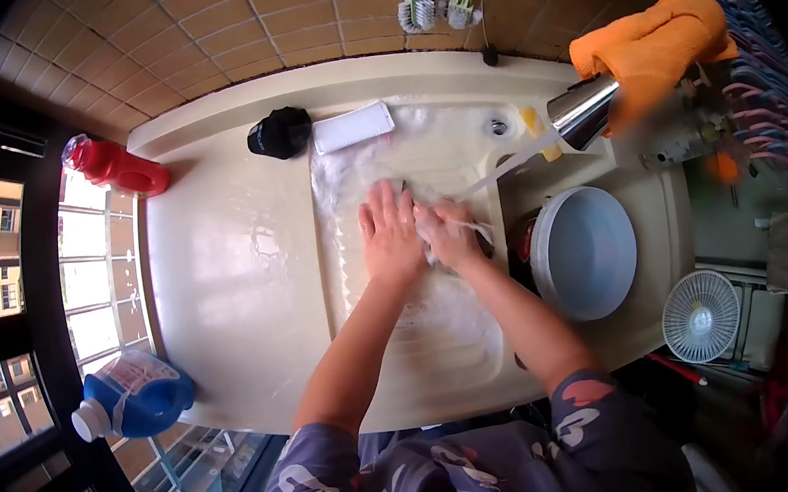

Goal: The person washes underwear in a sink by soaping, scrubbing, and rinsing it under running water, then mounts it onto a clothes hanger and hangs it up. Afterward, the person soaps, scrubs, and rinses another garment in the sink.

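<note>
My left hand [391, 232] lies flat with fingers stretched out on the ribbed washboard [393, 328] of a cream sink. Right beside it, my right hand [451, 235] has its fingers curled on a small wet, soapy piece of whitish and dark stuff, mostly hidden, whose kind I cannot make out. Water [510, 165] streams from a shiny metal spout [584, 113] toward my right hand. Suds lie around both hands. Beyond them are a black cap-like item [280, 133] and a white rectangular block [353, 127].
A round pale basin [589, 252] stands in the bowl at right. An orange cloth [651, 41] drapes over the tap. At left are a red bottle [122, 166] and a jug of blue liquid [145, 392]. Green-handled brushes [418, 13] hang on the tiled wall.
</note>
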Available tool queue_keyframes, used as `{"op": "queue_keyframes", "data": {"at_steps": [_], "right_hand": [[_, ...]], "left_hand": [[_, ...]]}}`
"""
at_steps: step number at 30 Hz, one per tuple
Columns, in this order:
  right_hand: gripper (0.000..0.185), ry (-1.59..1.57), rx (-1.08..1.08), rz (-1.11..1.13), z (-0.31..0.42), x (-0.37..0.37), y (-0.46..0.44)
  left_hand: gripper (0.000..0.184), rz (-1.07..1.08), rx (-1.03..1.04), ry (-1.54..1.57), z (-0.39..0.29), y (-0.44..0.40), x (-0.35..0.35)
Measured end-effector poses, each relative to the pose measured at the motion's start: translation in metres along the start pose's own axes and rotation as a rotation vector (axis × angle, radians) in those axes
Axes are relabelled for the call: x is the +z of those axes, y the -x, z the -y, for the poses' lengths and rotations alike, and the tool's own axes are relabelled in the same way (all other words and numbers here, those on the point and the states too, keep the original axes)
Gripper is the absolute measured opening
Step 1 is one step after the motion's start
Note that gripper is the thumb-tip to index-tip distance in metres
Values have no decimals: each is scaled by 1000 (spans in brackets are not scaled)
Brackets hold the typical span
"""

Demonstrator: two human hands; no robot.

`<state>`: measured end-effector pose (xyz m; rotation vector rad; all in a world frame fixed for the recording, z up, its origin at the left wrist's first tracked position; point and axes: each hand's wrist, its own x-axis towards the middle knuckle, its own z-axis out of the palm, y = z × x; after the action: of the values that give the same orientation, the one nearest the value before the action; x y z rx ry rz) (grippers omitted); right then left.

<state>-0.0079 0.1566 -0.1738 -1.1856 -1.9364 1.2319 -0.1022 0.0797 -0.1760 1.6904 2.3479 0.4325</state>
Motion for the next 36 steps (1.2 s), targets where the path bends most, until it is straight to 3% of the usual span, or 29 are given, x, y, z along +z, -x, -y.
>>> {"op": "queue_keyframes", "data": {"at_steps": [2,5,7,9,11,12,13,15,17,19,20,21,23,25,29,31,32,34,36], "right_hand": [[23,307,-459,-78,-2,4,-10],[34,507,-302,-136,4,7,-74],[32,696,-466,-475,12,12,-102],[29,715,-394,-479,11,16,-84],[28,344,-238,-262,9,16,-48],[30,128,-174,-273,8,11,-27],[30,131,-168,-273,7,5,-14],[32,275,-408,-244,6,0,-7],[32,385,-429,-248,4,5,-32],[31,474,-509,-183,6,-2,-58],[35,525,-318,-245,10,0,-70],[35,517,-331,-252,13,5,-80],[39,569,42,-404,17,10,-87],[40,518,16,-386,18,4,-79],[38,309,-51,-252,1,-5,-74],[29,341,-457,-355,-26,-1,-68],[25,456,-485,-394,-45,8,-61],[29,510,-293,-252,-77,16,-42],[39,377,-185,-289,-53,8,-21]], "left_hand": [[67,-27,22,46,-3,-5,1],[67,-55,13,107,-4,-5,-8],[69,45,26,-31,-4,-5,-15],[67,49,45,5,-3,0,-13],[62,-29,34,25,-2,-4,-3],[60,-1,13,17,-2,-6,1],[60,5,14,19,-4,-5,0],[62,54,28,8,-3,-6,-3],[62,79,35,-7,-1,-9,-6],[57,-58,20,42,-5,-8,-2],[50,-135,32,79,-5,-9,1],[50,-149,33,70,-4,-12,-1],[45,-168,101,35,0,-13,-5],[50,183,91,221,-7,-39,-79],[50,-465,327,109,62,-113,-45],[52,-378,252,-142,71,-132,-40],[63,-186,210,-210,61,-134,-49],[56,-177,173,-240,42,-133,-45],[48,-135,177,-233,26,-129,-34]]}}
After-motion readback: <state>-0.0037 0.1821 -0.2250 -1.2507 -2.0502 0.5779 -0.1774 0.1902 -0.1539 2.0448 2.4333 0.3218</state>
